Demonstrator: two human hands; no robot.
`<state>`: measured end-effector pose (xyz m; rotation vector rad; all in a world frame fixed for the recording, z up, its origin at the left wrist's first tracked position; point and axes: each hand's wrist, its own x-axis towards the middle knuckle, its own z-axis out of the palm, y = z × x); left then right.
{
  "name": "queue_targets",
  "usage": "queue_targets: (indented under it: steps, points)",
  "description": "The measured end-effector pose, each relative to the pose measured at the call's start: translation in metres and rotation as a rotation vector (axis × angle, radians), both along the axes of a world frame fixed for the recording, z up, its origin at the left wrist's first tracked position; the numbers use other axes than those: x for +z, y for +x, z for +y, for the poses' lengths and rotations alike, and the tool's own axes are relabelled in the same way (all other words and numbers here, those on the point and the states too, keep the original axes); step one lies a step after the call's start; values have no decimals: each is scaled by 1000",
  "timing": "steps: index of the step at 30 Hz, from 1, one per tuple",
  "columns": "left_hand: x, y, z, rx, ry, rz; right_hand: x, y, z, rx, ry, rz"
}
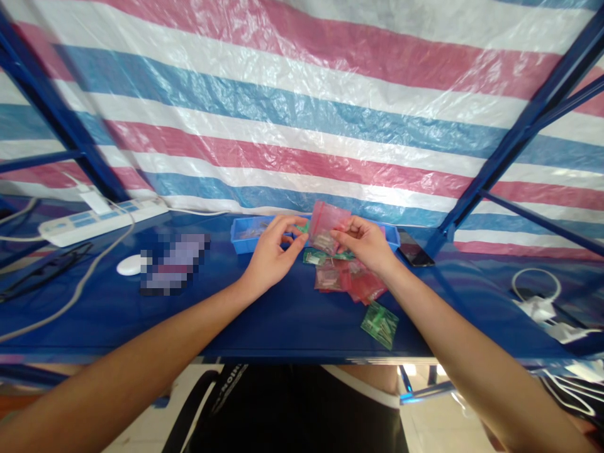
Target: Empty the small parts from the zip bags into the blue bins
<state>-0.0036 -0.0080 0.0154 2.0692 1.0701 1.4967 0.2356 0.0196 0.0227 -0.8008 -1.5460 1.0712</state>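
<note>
Our right hand [369,245] has its thumb and fingers pinched together on the right edge of a small red bag [325,221], which is raised above the desk [274,321], in front of the blue tray [241,246]. The pale parts inside the bag seem to sit low in it. Our left hand [274,250] is just beside the bag, thumb and forefinger curled towards each other around a bit of green plastic [302,227]; we cannot tell whether they actually grip it.

Below the held bag, more red bags [329,277] lie overlapping, with a green packet [312,257] at their far side. Another green bag [380,324] lies apart from them, nearer to us.

To handle this well, we should pinch the bag by its edge, clear of the parts, so the thin film lies flat and the contents stay in one corner. Such plastic is likely to be slippery and to cling, so we would do best to check that only one bag is between our fingers. We should also hold our wrists high enough not to drag the loose pile, and bring the left fingers in lightly, without creasing the film.
</note>
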Motion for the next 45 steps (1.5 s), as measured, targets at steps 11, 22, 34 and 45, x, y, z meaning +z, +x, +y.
queue_targets:
  steps: [11,22,34,45]
  points:
    - [-4,8,-7,-223,-101,164,5,-4,-16,291,-69,-62]
    - [-15,3,18,-263,-264,-249,4,2,-2,0,-28,-11]
    - [-10,-1,9,-38,-136,-73,0,5,-13,-179,375,-448]
    - [7,6,-12,-104,182,273,4,7,-11,-121,456,-455]
